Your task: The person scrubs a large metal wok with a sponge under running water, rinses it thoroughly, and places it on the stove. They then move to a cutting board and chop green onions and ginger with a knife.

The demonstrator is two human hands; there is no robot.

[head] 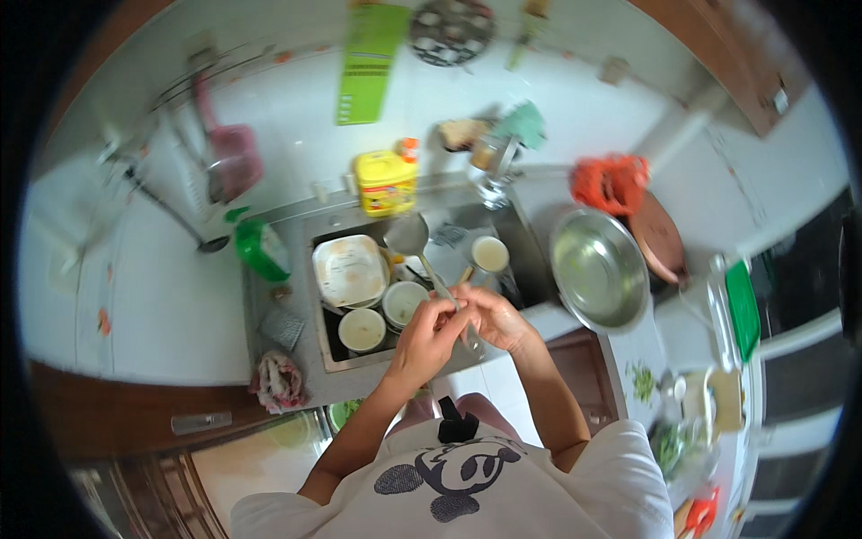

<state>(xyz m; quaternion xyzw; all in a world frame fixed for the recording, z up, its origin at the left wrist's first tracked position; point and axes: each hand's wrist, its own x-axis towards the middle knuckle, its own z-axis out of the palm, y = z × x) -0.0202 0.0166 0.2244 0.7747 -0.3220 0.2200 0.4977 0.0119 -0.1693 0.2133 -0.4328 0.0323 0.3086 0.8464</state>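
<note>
A metal ladle (407, 234) with a long handle slants over the sink, its bowl pointing away from me. Around its handle, my left hand (431, 330) and my right hand (497, 315) meet, close together near the sink's front edge. Below the ladle's left side, the sink (327, 350) holds a stained square white dish (349, 269), a white bowl (362, 330) and another round bowl (405, 303) on stacked dishes. A light cup (490, 254) stands in the right part of the sink, beside a wet scouring pad (448, 234). My fingers hide part of the handle.
Behind the sink stand a yellow jug (386, 182) and the faucet (495, 188). A green bottle (261, 249) and a crumpled cloth (279, 381) lie to the left. On the right are a large steel basin (599, 269), a red plastic bag (610, 183) and chopped greens (643, 382).
</note>
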